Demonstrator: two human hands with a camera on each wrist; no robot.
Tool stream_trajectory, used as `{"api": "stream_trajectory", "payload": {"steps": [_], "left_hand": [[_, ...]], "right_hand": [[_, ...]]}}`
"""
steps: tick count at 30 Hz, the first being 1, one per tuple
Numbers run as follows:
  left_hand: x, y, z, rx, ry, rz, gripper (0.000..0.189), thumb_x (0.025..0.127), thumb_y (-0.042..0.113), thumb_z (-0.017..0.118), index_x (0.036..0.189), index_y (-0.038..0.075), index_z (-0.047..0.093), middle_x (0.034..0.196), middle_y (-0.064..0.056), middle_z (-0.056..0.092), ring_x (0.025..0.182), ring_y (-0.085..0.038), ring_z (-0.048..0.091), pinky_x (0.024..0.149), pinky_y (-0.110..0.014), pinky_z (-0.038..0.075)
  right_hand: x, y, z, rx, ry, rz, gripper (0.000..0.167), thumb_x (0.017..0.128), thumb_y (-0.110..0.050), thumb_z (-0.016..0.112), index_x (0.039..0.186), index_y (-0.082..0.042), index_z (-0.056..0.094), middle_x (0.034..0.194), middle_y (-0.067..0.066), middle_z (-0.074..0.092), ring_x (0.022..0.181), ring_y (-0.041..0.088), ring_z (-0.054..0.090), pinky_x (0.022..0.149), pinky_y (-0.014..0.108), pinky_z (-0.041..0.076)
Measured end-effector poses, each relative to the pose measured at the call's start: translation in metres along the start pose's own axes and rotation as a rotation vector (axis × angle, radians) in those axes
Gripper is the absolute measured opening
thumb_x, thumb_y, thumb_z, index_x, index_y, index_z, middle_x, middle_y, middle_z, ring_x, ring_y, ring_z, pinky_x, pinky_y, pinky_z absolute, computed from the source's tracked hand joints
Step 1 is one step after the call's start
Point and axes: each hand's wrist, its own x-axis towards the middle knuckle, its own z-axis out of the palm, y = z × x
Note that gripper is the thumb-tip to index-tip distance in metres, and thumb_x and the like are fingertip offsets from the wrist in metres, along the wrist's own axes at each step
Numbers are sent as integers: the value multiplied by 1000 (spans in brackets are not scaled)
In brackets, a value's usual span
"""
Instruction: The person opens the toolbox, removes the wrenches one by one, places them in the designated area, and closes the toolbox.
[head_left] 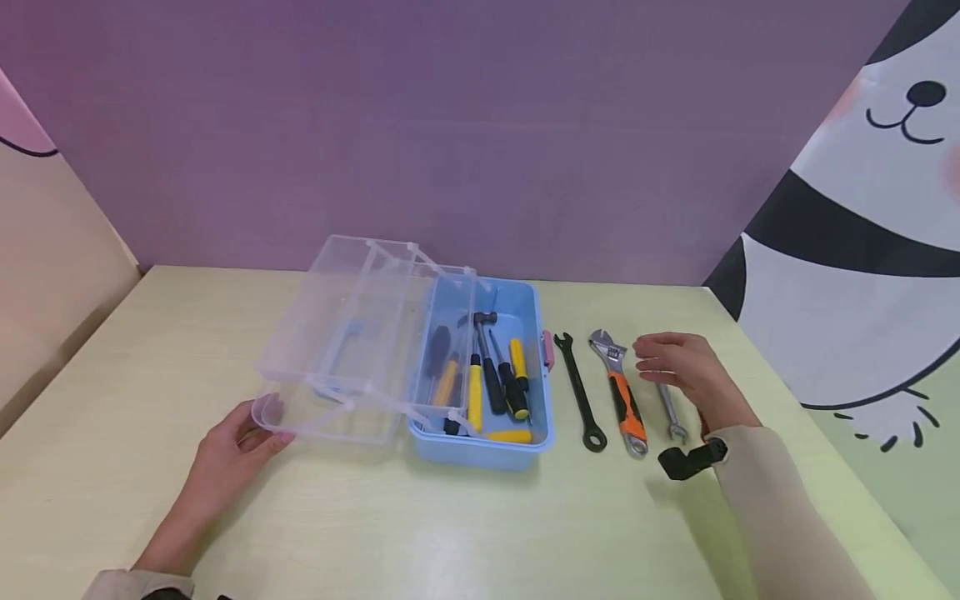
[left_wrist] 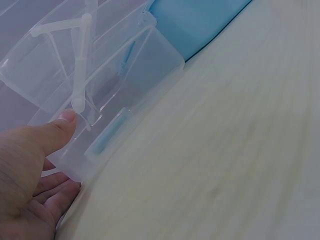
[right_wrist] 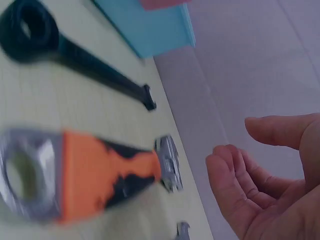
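Note:
At the left, my left hand holds the near outer corner of a clear plastic lid. Its thumb lies over the lid's edge and its fingers are underneath in the left wrist view. The lid is swung out to the left of a light blue toolbox. My right hand hovers above a small silver wrench, partly covering it. That hand is empty, thumb and fingers apart in the right wrist view. Beside it lie an adjustable wrench with an orange-and-black handle and a black combination wrench.
Inside the box are a small hammer and several yellow and black screwdrivers, some seen through the overlapping lid. A pink latch sits on its right side. The purple wall rises right behind the table.

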Motion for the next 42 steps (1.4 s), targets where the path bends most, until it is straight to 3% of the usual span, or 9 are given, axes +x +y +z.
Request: {"api": "stream_trajectory", "payload": {"steps": [5, 10, 14, 17, 20, 28, 34, 36, 42], "left_hand": [[1, 0, -2, 4, 8, 7, 54, 92, 21, 64, 135, -4, 43, 126, -32, 56, 114, -39, 58, 79, -6, 50], [0, 0, -2, 6, 11, -2, 54, 92, 21, 65, 135, -4, 43, 125, -31, 56, 113, -38, 60, 78, -5, 49], [-1, 0, -2, 3, 8, -8, 55, 92, 21, 64, 135, -5, 42, 126, -32, 55, 114, -39, 59, 80, -10, 52], [-1, 0, -1, -4, 9, -15, 56, 92, 21, 65, 136, -4, 42, 127, -32, 55, 114, -39, 59, 80, -13, 54], [-1, -1, -1, -7, 11, -11, 55, 92, 21, 65, 135, -4, 43, 126, -31, 56, 112, -33, 61, 79, -8, 51], [0, -1, -1, 6, 14, 6, 55, 92, 21, 65, 135, -5, 43, 126, -32, 56, 113, -38, 59, 78, -5, 50], [1, -1, 0, -8, 12, -1, 55, 91, 20, 65, 135, -5, 43, 126, -32, 55, 112, -36, 60, 79, -5, 49], [1, -1, 0, -3, 15, 1, 55, 91, 20, 65, 135, -5, 43, 125, -32, 56, 110, -29, 63, 79, -6, 50], [-1, -2, 1, -6, 17, 3, 55, 91, 20, 65, 135, -4, 43, 125, -32, 56, 110, -30, 63, 79, -7, 51]], "right_hand": [[1, -9, 16, 118, -71, -54, 51, 99, -18, 50, 138, 11, 35, 100, -5, 60, 84, 2, 65, 81, 20, 57], [4, -16, 33, 206, -141, -89, 54, 98, -17, 52, 138, 14, 32, 95, -8, 63, 85, 3, 67, 80, 20, 57], [8, -21, 47, 178, -162, -95, 59, 99, -26, 52, 140, 11, 32, 113, 8, 62, 95, 7, 67, 87, 23, 55], [10, -26, 57, 173, -192, -94, 59, 100, -27, 49, 142, 10, 30, 133, 25, 50, 106, 14, 65, 94, 29, 51], [10, -31, 66, 185, -228, -85, 57, 101, -25, 46, 143, 10, 28, 143, 30, 39, 111, 18, 63, 99, 34, 48], [10, -41, 81, 237, -307, -67, 60, 98, -31, 53, 141, 7, 35, 116, 5, 59, 98, 14, 64, 97, 35, 51], [11, -40, 85, 300, -366, -60, 55, 98, -30, 53, 134, 9, 41, 106, 2, 66, 97, 15, 67, 97, 39, 51], [12, -39, 85, 341, -379, -45, 51, 98, -27, 53, 133, 9, 42, 101, -1, 67, 97, 15, 68, 94, 37, 52], [14, -36, 88, 414, -392, -20, 36, 98, -18, 54, 125, 5, 51, 97, -2, 68, 95, 14, 68, 87, 32, 57]]}}
